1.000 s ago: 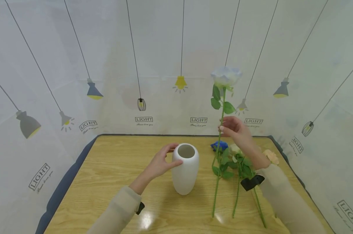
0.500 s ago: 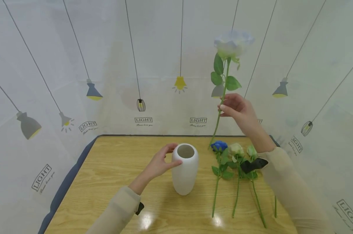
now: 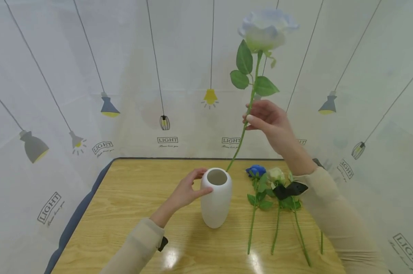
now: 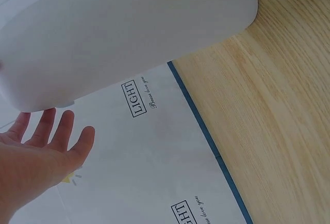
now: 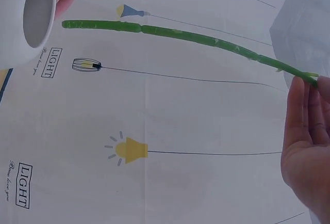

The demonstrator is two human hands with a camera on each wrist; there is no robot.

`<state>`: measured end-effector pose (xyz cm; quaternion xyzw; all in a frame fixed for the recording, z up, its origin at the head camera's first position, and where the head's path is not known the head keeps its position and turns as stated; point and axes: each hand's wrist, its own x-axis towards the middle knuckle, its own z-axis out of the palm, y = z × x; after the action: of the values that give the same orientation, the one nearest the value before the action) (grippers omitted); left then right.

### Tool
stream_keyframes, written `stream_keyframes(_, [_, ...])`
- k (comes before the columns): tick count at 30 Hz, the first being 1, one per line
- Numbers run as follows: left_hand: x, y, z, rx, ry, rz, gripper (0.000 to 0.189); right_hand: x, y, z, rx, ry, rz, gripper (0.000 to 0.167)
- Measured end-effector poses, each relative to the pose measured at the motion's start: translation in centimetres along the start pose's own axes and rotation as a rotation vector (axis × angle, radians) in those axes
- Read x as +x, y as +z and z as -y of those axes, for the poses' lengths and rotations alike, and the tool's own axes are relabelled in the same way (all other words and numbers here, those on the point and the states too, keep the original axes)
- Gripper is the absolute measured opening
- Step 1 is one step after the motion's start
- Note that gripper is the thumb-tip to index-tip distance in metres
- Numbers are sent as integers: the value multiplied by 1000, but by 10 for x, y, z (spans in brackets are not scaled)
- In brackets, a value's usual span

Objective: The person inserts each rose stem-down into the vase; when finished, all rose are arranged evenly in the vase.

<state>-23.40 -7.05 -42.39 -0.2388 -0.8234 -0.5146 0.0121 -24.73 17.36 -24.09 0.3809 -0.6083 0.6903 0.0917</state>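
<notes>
- White vase (image 3: 216, 198): upright on the wooden table (image 3: 131, 201), mouth open to the top; taken as the landmark for all entries below.
- Left hand (image 3: 188, 190): at the left side of the vase, near its rim, fingers curved about the upper wall with the thumb at the front; in the left wrist view the fingers (image 4: 56, 131) lie straight and spread beside the vase wall, so firm contact cannot be told.
- Right hand (image 3: 269, 121): raised above and to the right of the vase, fingers and thumb pinching a stem about midway along it.
- Pale blue-white rose (image 3: 266, 28): held by the right hand, bloom high above the vase, three green leaves just under the bloom; the stem (image 5: 180, 34) slants down and leftward, its cut end just beside the vase rim at the right rear, not yet inside the mouth.
- Blue rose (image 3: 256, 170): lying on the table right of the vase, stem toward the person.
- Cream rose (image 3: 276, 175): lying just right of the blue rose.
- Further green stems (image 3: 300, 239): lying right of the cream rose, blooms hidden by the right sleeve (image 3: 329, 213).
- Backdrop (image 3: 90, 76): white sheet printed with hanging lamps, behind the vase.
</notes>
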Motion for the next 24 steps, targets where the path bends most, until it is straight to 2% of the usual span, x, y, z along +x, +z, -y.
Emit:
stream_keyframes(8, [-1, 0, -3, -9, -11, 3, 59, 4, 15, -13, -66, 35, 41, 24])
stream_keyframes(16, [-2, 0, -4, 6, -7, 12, 57, -9, 26, -43, -159, 65, 52, 21])
stream_keyframes(22, [-10, -8, -32, -20, 3, 25, 54, -28, 37, -59, -236, 195, 27, 21])
stream_keyframes(24, [-11, -9, -38, -25, -14, 33, 53, -33, 42, -61, -283, 213, 37, 21])
